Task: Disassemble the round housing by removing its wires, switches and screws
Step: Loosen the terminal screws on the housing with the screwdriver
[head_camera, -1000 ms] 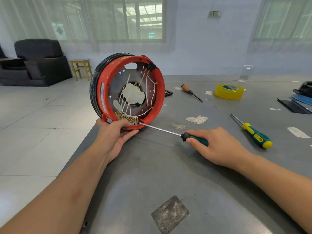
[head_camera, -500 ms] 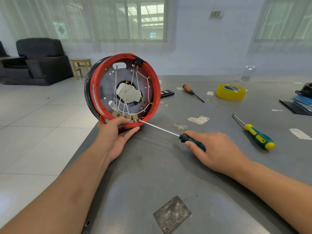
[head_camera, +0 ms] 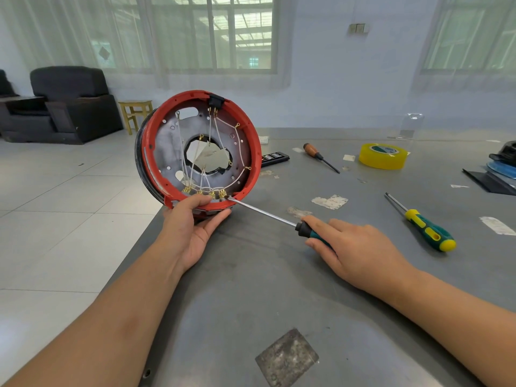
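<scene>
Here, a person works at the near corner of a grey metal table (head_camera: pixel 279 275). The left hand (head_camera: pixel 192 227) cups the bottom of the round housing (head_camera: pixel 198 150) — a red ring standing on edge, open face toward the viewer — with fingers curled round its lower rim. The right hand (head_camera: pixel 354 252) grips the handle of a long screwdriver (head_camera: pixel 265 215), whose tip reaches up and left to the row of brass terminals (head_camera: pixel 205 192) just above the left fingers. White wires (head_camera: pixel 195 163) fan from those terminals across the inner plate to a black switch (head_camera: pixel 216 101) at the top of the rim.

The likely risk is a slip: the tip sits right beside the left fingertips, so a skid off a screw head could jab them or nick a wire. The housing balances on its edge near the table's corner and could roll if the grip loosens.

Beyond the right hand lie a second screwdriver (head_camera: pixel 421 224) with a yellow and green handle, a smaller wooden-handled one (head_camera: pixel 319 157) and a roll of yellow tape (head_camera: pixel 383 156) — all well clear of the work.
</scene>
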`<state>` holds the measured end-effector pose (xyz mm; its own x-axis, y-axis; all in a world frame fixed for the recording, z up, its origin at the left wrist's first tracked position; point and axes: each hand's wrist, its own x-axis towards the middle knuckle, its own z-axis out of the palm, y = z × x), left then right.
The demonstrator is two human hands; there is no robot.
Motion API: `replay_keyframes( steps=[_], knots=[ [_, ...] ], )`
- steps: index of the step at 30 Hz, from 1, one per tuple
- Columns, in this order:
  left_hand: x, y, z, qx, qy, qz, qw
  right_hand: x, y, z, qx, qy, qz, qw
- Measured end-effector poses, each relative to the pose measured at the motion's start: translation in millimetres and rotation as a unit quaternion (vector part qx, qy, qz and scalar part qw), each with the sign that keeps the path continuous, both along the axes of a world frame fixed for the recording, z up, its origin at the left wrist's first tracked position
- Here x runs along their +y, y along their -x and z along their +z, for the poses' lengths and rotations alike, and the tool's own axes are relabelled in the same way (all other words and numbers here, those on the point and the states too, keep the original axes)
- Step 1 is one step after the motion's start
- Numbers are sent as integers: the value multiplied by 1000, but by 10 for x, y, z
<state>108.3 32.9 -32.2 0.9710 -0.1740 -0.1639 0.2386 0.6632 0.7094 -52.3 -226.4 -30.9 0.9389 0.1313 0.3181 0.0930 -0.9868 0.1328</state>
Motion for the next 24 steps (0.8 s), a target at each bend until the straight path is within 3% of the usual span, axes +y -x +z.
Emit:
replay_keyframes(
  steps=[7, 14, 24],
  knots=[
    [-1, 13, 17, 2, -2, 5, 1000, -18, -29, 20, -21, 41, -5, 999],
    [5, 42, 7, -5, -6, 0, 1000, -72, 5, 3, -29, -149, 36, 988],
    [22, 30, -12, -15, -8, -13, 1000, -182, 2, 80, -18, -218, 20, 975]
  ],
)
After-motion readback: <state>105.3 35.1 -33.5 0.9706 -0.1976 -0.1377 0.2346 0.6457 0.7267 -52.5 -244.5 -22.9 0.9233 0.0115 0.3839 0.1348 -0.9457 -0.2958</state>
